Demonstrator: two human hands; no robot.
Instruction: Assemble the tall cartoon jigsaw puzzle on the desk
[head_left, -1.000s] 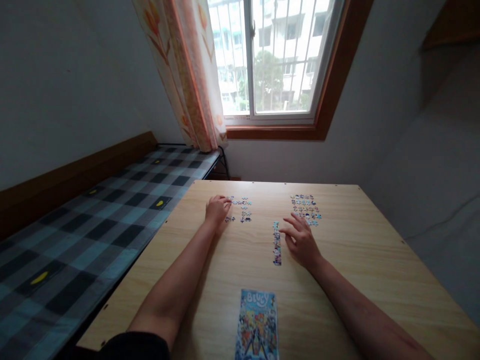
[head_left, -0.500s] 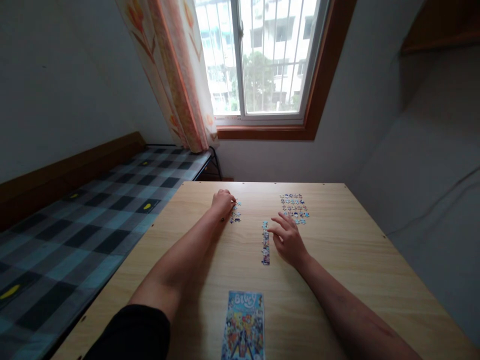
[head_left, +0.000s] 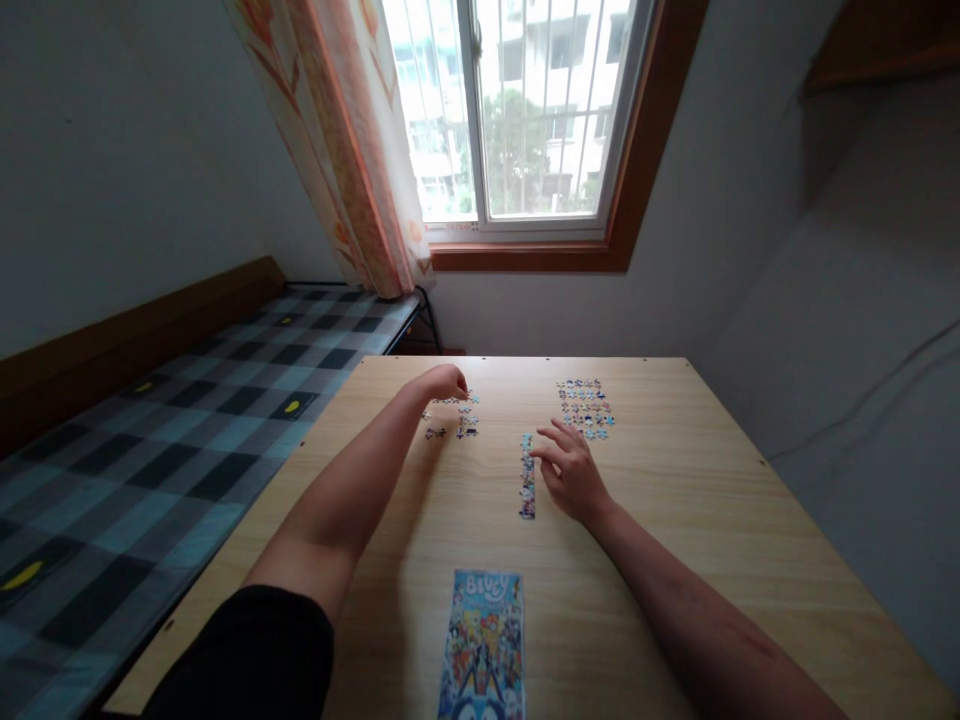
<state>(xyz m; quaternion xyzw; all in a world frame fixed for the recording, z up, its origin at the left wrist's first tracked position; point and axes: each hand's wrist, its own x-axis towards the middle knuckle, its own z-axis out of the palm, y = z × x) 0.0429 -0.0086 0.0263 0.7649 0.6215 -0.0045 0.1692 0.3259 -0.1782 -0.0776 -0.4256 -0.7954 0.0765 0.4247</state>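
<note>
My left hand (head_left: pixel 442 381) is over the far left group of loose jigsaw pieces (head_left: pixel 468 421), fingers pinched and pointing down. Whether a piece sits between the fingertips is too small to make out. My right hand (head_left: pixel 568 466) rests on the table with its fingers apart and holds nothing. Its fingertips lie beside the top part of a narrow strip of joined jigsaw pieces (head_left: pixel 528 478). Just beyond that hand, rows of loose jigsaw pieces (head_left: pixel 585 408) lie spread out, the nearest partly covered by it.
A colourful picture sheet lettered "BLUEY" (head_left: pixel 484 640) lies near me on the wooden table (head_left: pixel 637 600). A bed with a checked cover (head_left: pixel 187 430) stands along the left side. Past the far table edge are a window (head_left: pixel 517 120) and a curtain (head_left: pixel 337 140).
My left hand has lifted and shifted slightly left and away from me, uncovering more loose pieces beneath it. My right hand stays beside the strip. The view has tilted slightly.
</note>
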